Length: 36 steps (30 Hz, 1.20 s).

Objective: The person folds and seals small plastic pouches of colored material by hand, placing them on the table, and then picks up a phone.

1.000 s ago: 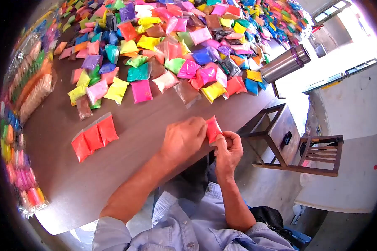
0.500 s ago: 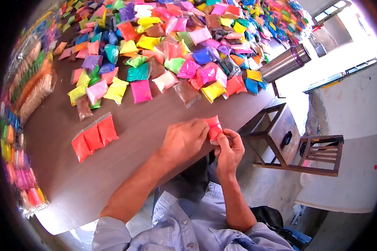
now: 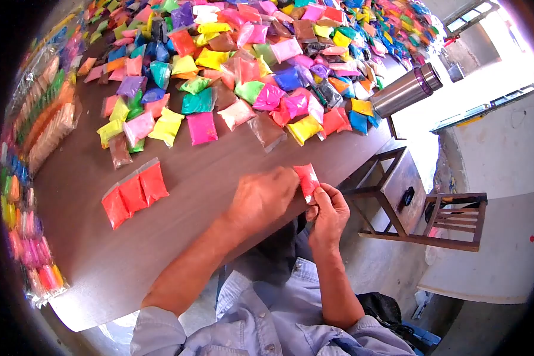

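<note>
While clear-wrapped bundles of coloured packets [image 3: 50, 127] line the far left of the table [image 3: 210, 169], a row of three red packets [image 3: 134, 193] lies flat on the bare brown top just to their right, side by side and touching, set at a slant. Beyond that row, across the back of the table, spreads a loose heap of small packets [image 3: 252, 35] in many colours, overlapping one another; along its near edge come a magenta packet [image 3: 202, 128], a brown one and a yellow packet [image 3: 305, 129]. Nearer the person, the left hand [image 3: 264, 193] hangs over the table's front edge, its fingers curled and blurred; I cannot tell whether they touch anything. Just beside its fingertips is a single red packet [image 3: 306, 180], tilted, its lower end pinched between the thumb and fingers of the right hand [image 3: 328, 215]. Farther right, a steel flask [image 3: 400, 94] leans at an angle beside the heap, and past the table's edge stands brown wooden furniture [image 3: 404, 172] with a slatted part.
</note>
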Each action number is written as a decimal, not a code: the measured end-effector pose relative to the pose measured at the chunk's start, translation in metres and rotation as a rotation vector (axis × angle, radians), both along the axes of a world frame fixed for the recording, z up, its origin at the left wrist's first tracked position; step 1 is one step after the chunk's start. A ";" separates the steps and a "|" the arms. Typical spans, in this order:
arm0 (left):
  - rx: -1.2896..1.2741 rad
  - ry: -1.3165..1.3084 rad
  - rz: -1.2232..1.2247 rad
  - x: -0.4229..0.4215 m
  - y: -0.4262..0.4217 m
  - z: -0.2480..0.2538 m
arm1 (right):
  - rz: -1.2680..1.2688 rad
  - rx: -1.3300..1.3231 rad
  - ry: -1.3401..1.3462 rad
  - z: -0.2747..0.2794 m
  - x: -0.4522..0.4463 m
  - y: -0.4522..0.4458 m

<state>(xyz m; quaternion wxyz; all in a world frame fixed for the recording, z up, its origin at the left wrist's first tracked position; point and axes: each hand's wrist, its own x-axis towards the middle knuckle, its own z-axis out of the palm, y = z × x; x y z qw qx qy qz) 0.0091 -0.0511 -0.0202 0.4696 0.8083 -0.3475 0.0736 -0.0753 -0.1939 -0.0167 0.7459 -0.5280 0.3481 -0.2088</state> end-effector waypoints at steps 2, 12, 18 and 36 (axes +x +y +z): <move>0.048 0.027 0.125 0.002 -0.001 -0.001 | -0.003 -0.005 0.022 0.003 0.000 -0.001; -0.037 -0.033 -0.057 -0.004 -0.001 0.005 | 0.003 0.124 -0.004 0.004 0.000 -0.006; 0.043 -0.017 0.140 -0.002 -0.005 -0.002 | 0.009 0.108 -0.002 0.002 0.000 -0.007; 0.083 -0.029 0.083 -0.003 -0.003 -0.004 | 0.009 0.047 0.016 0.003 0.000 -0.002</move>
